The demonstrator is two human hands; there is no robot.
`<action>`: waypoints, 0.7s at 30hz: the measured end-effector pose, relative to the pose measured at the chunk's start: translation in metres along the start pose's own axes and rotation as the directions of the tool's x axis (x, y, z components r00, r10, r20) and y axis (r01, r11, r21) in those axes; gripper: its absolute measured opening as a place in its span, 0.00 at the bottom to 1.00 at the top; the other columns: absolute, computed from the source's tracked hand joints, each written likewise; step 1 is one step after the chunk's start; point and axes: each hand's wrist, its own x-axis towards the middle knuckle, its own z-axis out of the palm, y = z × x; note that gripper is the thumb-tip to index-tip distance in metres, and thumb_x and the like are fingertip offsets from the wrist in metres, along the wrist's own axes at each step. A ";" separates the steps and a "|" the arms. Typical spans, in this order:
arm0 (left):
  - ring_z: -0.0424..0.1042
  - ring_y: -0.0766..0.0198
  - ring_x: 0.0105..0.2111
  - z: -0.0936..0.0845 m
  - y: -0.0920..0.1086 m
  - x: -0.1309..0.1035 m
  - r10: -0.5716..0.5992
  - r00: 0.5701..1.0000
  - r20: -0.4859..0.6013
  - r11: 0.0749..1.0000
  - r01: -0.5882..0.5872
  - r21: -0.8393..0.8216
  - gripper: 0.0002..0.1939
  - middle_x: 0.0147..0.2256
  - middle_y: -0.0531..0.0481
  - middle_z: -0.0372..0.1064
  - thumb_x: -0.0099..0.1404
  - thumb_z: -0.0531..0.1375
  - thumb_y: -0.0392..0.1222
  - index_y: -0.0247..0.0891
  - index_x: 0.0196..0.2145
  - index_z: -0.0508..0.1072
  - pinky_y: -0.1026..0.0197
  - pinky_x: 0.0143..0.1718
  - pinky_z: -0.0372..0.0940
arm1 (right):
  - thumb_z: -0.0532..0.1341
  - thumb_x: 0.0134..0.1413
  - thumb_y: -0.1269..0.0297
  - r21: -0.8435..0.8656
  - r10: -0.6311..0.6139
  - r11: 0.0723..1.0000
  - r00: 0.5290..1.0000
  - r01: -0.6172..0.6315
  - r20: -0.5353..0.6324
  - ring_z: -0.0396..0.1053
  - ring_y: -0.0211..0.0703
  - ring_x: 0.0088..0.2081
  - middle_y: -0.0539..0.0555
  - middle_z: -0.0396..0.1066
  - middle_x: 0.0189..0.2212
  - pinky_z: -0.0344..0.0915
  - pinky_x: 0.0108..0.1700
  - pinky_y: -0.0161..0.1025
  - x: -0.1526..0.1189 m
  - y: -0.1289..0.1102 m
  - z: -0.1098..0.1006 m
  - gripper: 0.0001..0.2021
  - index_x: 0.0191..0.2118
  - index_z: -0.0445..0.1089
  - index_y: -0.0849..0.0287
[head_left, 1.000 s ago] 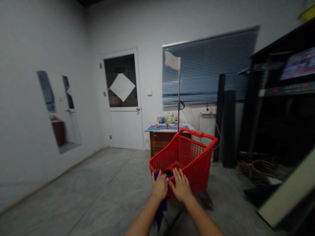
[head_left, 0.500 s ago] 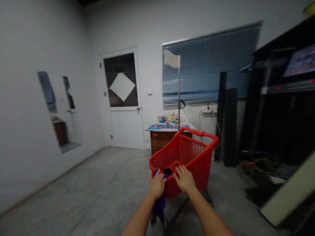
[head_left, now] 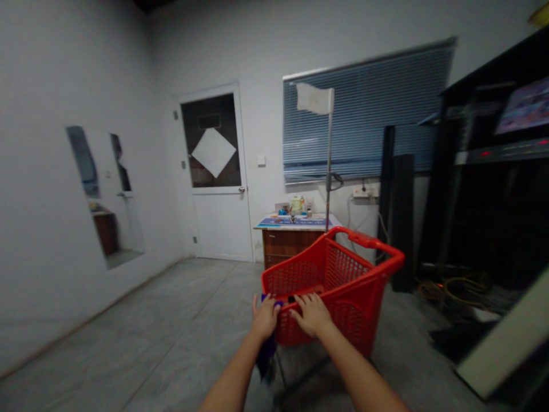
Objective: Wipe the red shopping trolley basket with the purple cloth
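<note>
A red plastic shopping cart (head_left: 351, 309) with perforated sides stands in front of me, its low end nearest. My left hand (head_left: 265, 316) is closed over the corner of its rim, on top of a purple cloth (head_left: 266, 349) that hangs down outside the basket. Beside it, my right hand (head_left: 313, 313) grips the same rim, fingers bent over the edge and the thumb on my side. A small dark item (head_left: 292, 298) shows between the hands at the rim; I cannot make out what it is. From the cart's far end rises a pole with a white flag (head_left: 315, 99).
Behind the cart a wooden desk (head_left: 285, 243) holds several small items. A white door (head_left: 221, 226) is at the back left, a mirror (head_left: 124, 229) on the left wall. Dark panels (head_left: 402, 223), coiled cables (head_left: 463, 289) and a pale slanted board (head_left: 501, 343) stand at the right.
The cart has turned, its far end and flag pole swinging right. Both hands have shifted slightly left with the near rim, and the purple cloth has moved along with them.
</note>
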 end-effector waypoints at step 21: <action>0.68 0.58 0.53 0.016 0.047 0.000 0.141 0.985 -0.096 0.990 -0.142 -0.005 0.16 0.50 0.47 0.73 0.72 0.47 0.40 0.42 0.51 0.69 0.42 0.64 0.41 | 0.41 0.61 0.41 0.070 0.073 0.995 0.997 -0.070 -0.040 0.43 0.55 0.66 0.54 0.55 0.64 0.33 0.66 0.49 -0.021 0.006 0.010 0.35 0.65 0.54 0.59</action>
